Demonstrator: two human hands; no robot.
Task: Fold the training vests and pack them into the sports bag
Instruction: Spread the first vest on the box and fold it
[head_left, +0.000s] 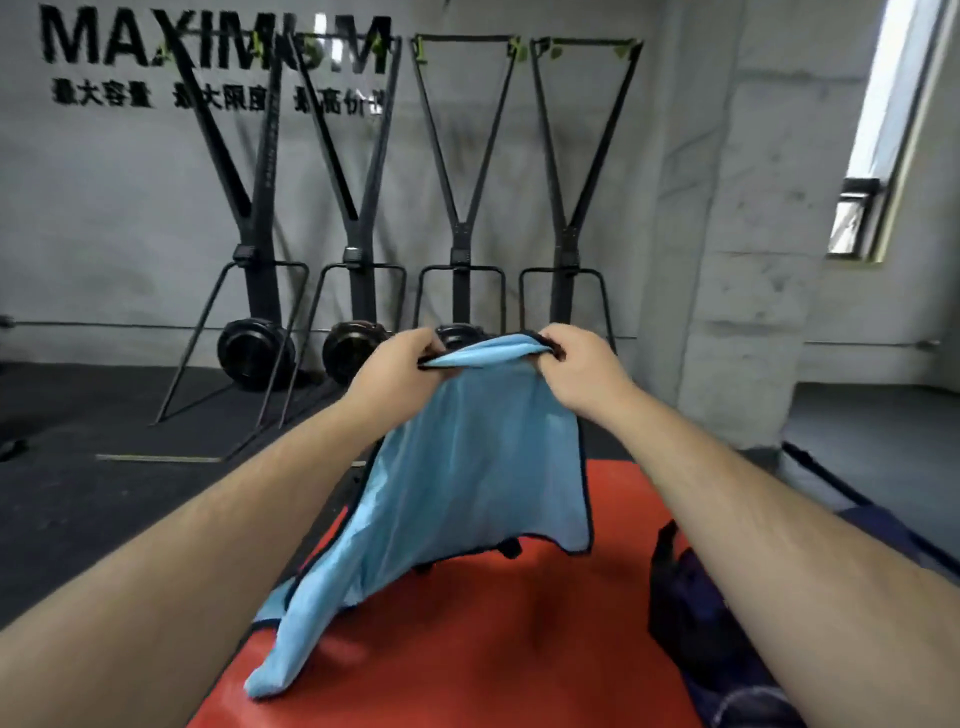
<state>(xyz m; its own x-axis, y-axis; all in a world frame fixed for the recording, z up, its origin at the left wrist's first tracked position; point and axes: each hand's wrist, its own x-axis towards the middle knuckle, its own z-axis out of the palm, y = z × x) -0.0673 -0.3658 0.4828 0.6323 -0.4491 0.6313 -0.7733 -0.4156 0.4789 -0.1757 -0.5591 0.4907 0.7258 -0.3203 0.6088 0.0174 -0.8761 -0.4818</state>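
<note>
We looked down at a big red mat (467, 649), and over it hung the light blue vest (467, 467) (it had a dark trim), with its long bottom end drooping down to the mat on our left. A dark bag (691, 613) sat at the mat's right edge, under our right arm. Our left hand (400, 369) and right hand (576, 364) each pinched the vest's top edge tight, near each other.

Single head-worn wide-angle view. Faces forward, tilted slightly down, along both forearms. Mid-frame, out ahead: left hand (397, 371) and right hand (576, 371). Close below, filling lower frame: red surface (493, 649). Well beyond, filling upper half: grey wall (104, 234). Straight lines bow near edges.
</note>
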